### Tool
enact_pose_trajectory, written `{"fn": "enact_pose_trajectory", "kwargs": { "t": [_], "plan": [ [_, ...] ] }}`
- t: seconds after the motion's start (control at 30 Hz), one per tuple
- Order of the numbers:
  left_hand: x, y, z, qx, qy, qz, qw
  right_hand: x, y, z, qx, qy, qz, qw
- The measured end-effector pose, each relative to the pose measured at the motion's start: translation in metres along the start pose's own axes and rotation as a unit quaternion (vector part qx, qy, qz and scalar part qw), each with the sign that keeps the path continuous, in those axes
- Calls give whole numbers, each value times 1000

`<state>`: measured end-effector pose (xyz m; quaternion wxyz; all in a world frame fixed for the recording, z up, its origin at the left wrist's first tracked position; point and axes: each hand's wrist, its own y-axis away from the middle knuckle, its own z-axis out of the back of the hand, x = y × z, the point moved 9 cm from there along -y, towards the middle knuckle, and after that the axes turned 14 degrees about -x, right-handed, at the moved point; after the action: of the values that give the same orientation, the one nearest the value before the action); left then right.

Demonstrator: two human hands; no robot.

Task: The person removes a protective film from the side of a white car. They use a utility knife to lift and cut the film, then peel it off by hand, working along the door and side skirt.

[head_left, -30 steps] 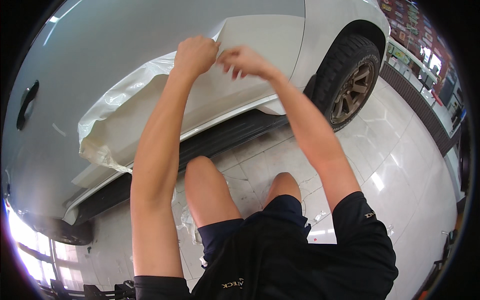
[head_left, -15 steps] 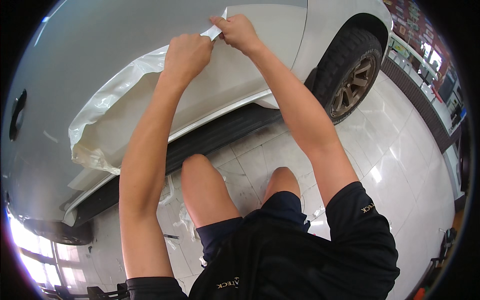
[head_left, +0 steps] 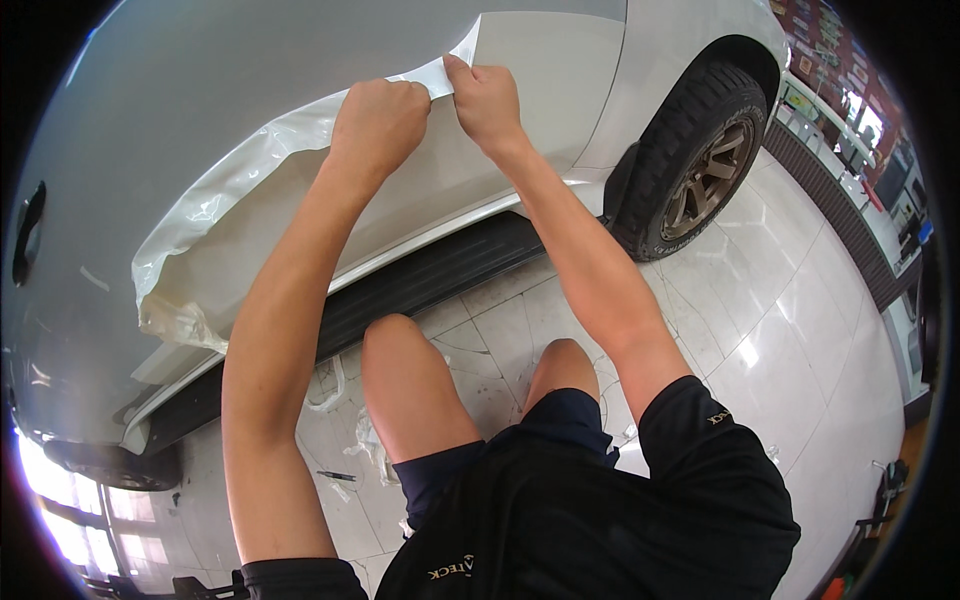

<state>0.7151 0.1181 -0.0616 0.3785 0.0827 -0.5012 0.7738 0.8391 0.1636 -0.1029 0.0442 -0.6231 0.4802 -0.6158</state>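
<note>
A glossy pearl-white sheet of film [head_left: 240, 165] hangs partly peeled from the side of a car door [head_left: 545, 90]. Its loose edge curls in a long crumpled band, from the door's lower left up to a point at the top. My left hand [head_left: 382, 125] is closed in a fist on the band's upper part. Just to its right, my right hand [head_left: 488, 108] pinches the same film between thumb and fingers, the thumb on top. A short taut piece shows between the hands, and a narrow strip rises from the right hand to the door.
A black side step [head_left: 440, 270] runs under the door. The front wheel [head_left: 700, 165] stands at the right, and a dark door handle [head_left: 30, 232] is at far left. Film scraps [head_left: 370, 445] and a slim dark tool [head_left: 337, 476] lie on the tiled floor. A counter [head_left: 850, 190] stands far right.
My right hand has come down toward me, drawing the film away from the door. More loose film shows above it. My left hand has shifted slightly lower, still gripping the film.
</note>
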Motion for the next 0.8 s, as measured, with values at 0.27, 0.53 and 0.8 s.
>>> {"fn": "enact_pose_trajectory", "kwargs": {
  "t": [0.27,0.53,0.8],
  "plan": [
    [1,4,-9,12,-16,-2,1000,-8,16,6,-23,-43,-26,998],
    [13,0,1,16,74,46,996,-11,27,6,-61,-81,-45,994],
    [17,-97,23,161,63,188,967,-14,31,8,-94,-55,-71,991]
  ]
}}
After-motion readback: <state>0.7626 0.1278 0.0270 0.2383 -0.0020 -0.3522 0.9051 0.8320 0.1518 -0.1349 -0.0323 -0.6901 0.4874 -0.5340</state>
